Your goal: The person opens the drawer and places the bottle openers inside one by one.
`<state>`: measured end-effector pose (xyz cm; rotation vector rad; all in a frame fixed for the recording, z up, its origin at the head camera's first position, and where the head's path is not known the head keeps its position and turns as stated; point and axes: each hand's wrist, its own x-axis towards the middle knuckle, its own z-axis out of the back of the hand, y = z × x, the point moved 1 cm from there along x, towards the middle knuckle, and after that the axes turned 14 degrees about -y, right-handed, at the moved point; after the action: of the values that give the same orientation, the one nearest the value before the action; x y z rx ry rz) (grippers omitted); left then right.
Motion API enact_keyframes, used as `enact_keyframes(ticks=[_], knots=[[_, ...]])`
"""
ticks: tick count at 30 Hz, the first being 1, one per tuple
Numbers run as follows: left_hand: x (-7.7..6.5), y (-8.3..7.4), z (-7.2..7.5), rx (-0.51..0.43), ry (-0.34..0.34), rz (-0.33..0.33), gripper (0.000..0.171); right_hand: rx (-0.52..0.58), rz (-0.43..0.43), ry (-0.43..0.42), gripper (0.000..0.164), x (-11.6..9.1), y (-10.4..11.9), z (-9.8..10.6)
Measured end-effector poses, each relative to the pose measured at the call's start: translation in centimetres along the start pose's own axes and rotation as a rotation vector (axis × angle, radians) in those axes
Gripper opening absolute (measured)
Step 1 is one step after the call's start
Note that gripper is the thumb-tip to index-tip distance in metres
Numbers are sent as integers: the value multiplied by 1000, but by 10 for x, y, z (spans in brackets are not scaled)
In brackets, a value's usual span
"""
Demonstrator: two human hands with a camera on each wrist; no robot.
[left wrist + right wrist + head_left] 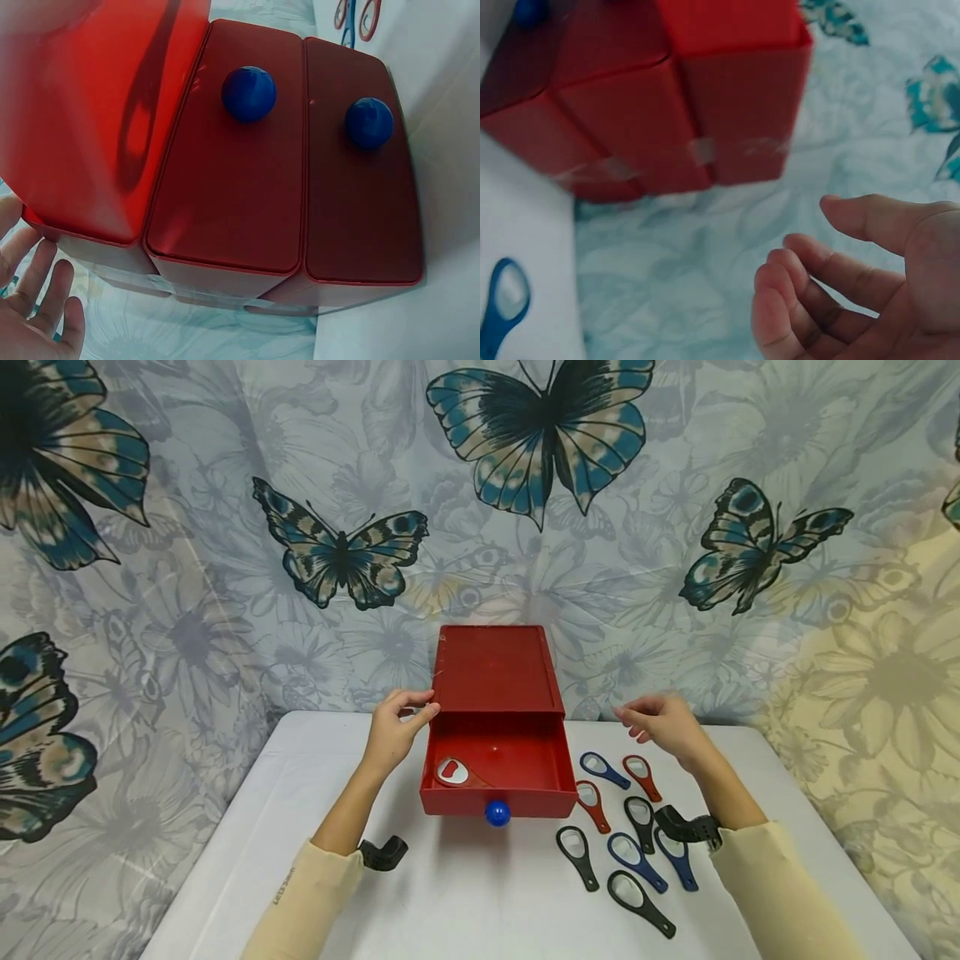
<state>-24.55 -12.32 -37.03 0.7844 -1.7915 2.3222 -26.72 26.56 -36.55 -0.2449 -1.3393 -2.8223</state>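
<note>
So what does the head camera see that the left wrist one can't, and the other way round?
Only the head view shows the right hand and the black bottle openers. Only the left wrist view shows the middle drawer and bottom drawer, both shut, with blue knobs. Both show the left hand, the open top drawer and red and blue bottle openers.

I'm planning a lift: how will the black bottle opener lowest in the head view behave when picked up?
The black bottle opener will probably stay stiff, judging by its solid, straight outline. It seems unlikely to roll, since it lies flat on the white table. Its slim form suggests it may be light.
</note>
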Motion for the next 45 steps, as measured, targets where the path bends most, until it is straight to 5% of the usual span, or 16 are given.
enact_keyframes(ticks=[14,21,34,45], knots=[[-1,1,0,26,-7,3,26,-141,-83,-137,41,8,-79,-29],[-1,3,-2,-4,-15,7,26,-255,-127,-134,40,6,-107,-39],[1,7,-3,-12,-15,9,27,-418,-171,-136,44,-1,-137,-46],[-1,3,-2,-24,-11,8,26,-448,-223,-145,20,-6,-144,-52]])
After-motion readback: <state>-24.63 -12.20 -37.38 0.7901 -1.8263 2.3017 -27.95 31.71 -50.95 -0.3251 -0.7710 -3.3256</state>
